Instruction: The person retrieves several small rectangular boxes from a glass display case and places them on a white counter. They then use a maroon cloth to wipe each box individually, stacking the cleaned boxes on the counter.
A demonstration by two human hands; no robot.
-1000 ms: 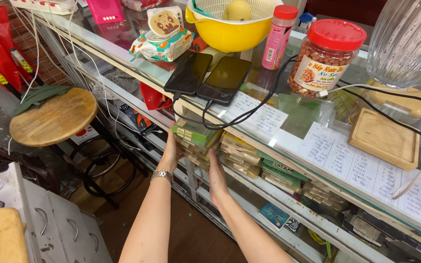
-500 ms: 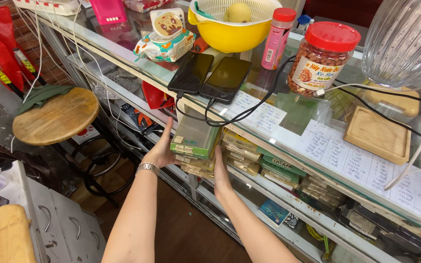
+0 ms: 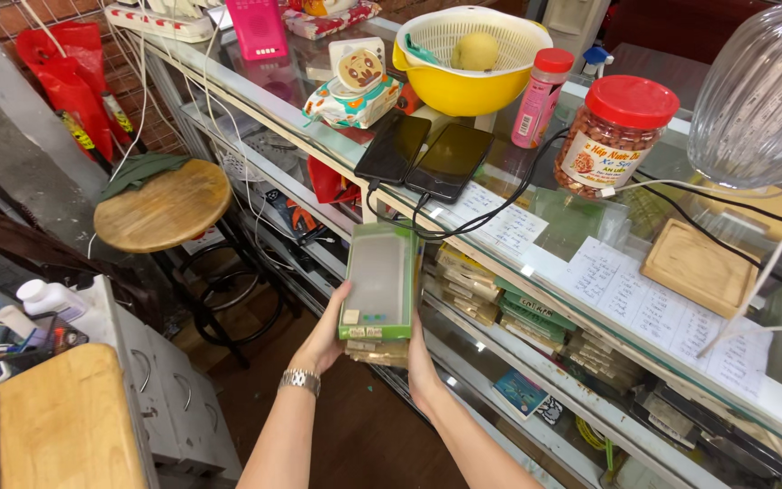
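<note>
My left hand (image 3: 326, 337), with a metal watch on its wrist, and my right hand (image 3: 422, 366) hold a stack of flat green packaged boxes (image 3: 378, 288) between them. The top box has a clear window. The stack is pulled out in front of the glass counter's shelf (image 3: 463, 312), just below the counter edge. More stacked packages (image 3: 536, 312) stay on that shelf behind my hands.
Two black phones (image 3: 427, 156) charge on the glass counter top, cables trailing. A yellow colander bowl (image 3: 468, 54), pink bottle (image 3: 538, 86), red-lidded jar (image 3: 615, 136) and wooden block (image 3: 700, 267) stand there too. A round wooden stool (image 3: 163, 204) is at left, a wooden desk corner (image 3: 56, 426) lower left.
Both hands were reaching into the shelf under the counter; now they have drawn a stack of green boxes out toward me and hold it in the open.
</note>
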